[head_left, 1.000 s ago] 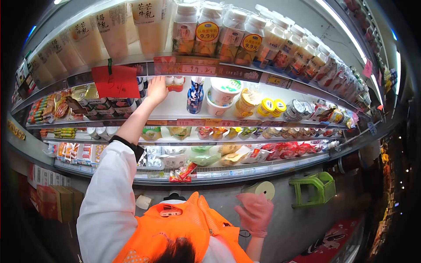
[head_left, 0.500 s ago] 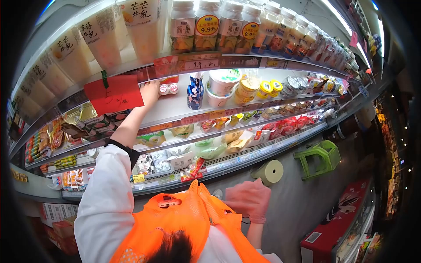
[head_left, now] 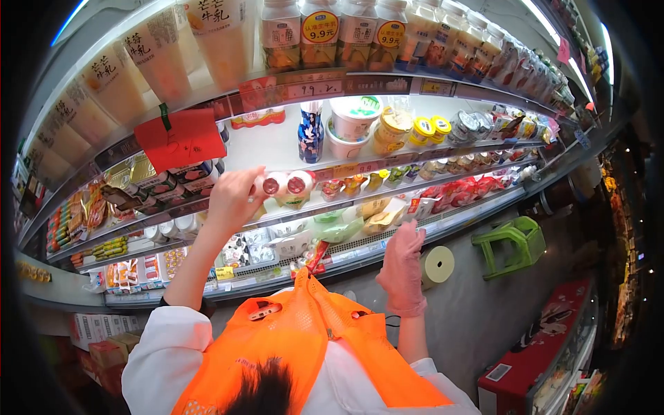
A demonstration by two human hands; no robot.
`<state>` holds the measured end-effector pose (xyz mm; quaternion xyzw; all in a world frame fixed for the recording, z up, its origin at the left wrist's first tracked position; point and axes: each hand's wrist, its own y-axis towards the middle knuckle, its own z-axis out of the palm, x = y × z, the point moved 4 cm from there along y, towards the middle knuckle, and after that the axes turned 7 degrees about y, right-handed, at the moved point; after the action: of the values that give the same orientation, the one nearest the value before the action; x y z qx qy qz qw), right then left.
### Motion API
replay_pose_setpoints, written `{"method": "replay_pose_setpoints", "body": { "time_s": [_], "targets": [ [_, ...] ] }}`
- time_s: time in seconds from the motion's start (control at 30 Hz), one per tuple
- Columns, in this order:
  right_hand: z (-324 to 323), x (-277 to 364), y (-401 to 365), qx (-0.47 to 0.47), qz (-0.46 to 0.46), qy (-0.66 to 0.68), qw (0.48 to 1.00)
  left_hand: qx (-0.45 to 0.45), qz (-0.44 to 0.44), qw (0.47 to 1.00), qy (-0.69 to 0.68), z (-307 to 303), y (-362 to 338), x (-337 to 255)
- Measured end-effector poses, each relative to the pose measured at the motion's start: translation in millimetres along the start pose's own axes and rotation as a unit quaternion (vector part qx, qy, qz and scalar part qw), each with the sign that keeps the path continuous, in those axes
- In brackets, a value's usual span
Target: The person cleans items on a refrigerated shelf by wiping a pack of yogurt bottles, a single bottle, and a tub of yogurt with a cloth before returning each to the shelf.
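My bare left hand (head_left: 238, 197) is closed around a pack of small bottles (head_left: 285, 185), held in front of the shelves. Two round dark-red ends of the pack face me; its far side is hidden. Wearing a thin pink glove, my right hand (head_left: 403, 270) is raised lower down and to the right, its fingers pointing up and nothing visible in it. Behind the held pack, a red pack (head_left: 258, 117) lies on the middle shelf, left of a blue patterned bottle (head_left: 310, 135) and two stacked white tubs (head_left: 354, 114).
A red price card (head_left: 181, 140) hangs from the upper shelf edge (head_left: 304, 90), above the left forearm. White drink bottles (head_left: 357, 41) line the top shelf. On the floor at right are a green stool (head_left: 512, 249), a pale roll (head_left: 438, 265) and a red chest (head_left: 532, 339).
My left hand has drawn the bottle pack out from the middle shelf, down and toward me. My right hand has risen, its fingers now pointing upward.
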<state>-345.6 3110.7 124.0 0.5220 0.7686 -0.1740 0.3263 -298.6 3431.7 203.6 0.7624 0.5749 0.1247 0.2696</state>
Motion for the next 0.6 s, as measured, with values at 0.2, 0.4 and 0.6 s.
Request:
{"method": "replay_pose_setpoints", "body": {
  "time_s": [0.2, 0.4, 0.6],
  "targets": [
    [-31, 2, 30, -0.046, -0.008, -0.196, 0.979, 0.145, -0.085, 0.947, -0.274, 22, -33, -82],
    [-53, -77, -2, -0.234, -0.14, 0.532, 0.802, 0.208, 0.002, 0.949, -0.239, 27, -17, -166],
    [65, -75, 0, -0.065, 0.052, 0.568, 0.819, 0.223, -0.211, 0.801, -0.514, 44, -2, -208]
  ]
}}
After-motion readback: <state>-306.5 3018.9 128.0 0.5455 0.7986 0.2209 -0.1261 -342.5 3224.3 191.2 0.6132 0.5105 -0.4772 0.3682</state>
